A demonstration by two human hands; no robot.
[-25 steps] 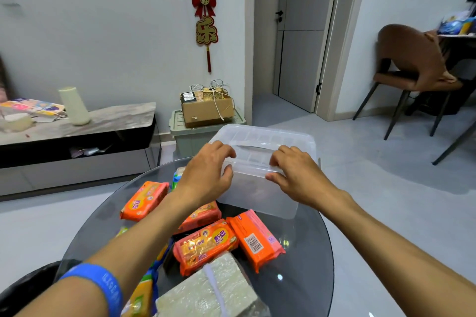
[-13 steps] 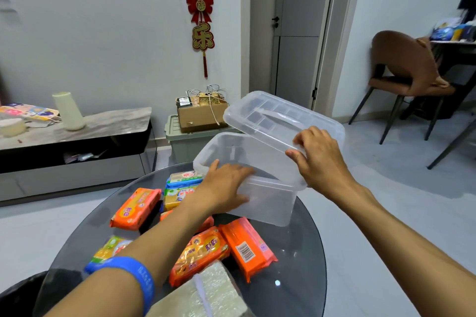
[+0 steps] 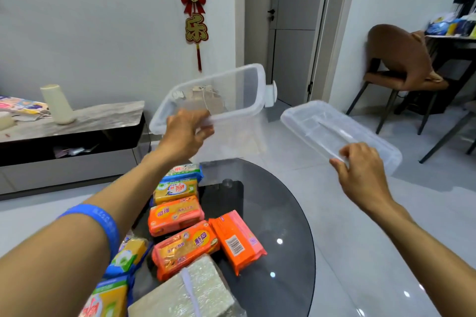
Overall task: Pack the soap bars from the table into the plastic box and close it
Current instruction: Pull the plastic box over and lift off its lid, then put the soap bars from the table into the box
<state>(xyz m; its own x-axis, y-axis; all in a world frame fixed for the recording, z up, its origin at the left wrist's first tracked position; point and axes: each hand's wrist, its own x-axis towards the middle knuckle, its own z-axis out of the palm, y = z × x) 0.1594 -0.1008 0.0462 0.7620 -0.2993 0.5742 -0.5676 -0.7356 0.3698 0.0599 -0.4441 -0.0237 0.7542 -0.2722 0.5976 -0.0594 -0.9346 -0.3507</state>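
Two hands are busy at once, so I read across from the left. My left hand (image 3: 186, 134) has its grip pinched on the near rim of the clear plastic box (image 3: 213, 100), holding it tilted in the air above the far edge of the round glass tabletop (image 3: 283, 213). Below and nearer lie the soap bars (image 3: 177, 216), wrapped in orange, yellow and blue, bunched along the left of the tabletop with none in the box yet. A pale wrapped block (image 3: 185, 293) sits nearest me. To the right, well apart from the box, my right hand (image 3: 360, 175) has its grip pinched on the near edge of the lid (image 3: 334, 134), which hangs out over the floor, off the tabletop.

My worry is the lid: held by one edge over bare floor, it could slip and drop. The tilted box, held by a single rim, could twist in my grip or knock the bars when I set it down.
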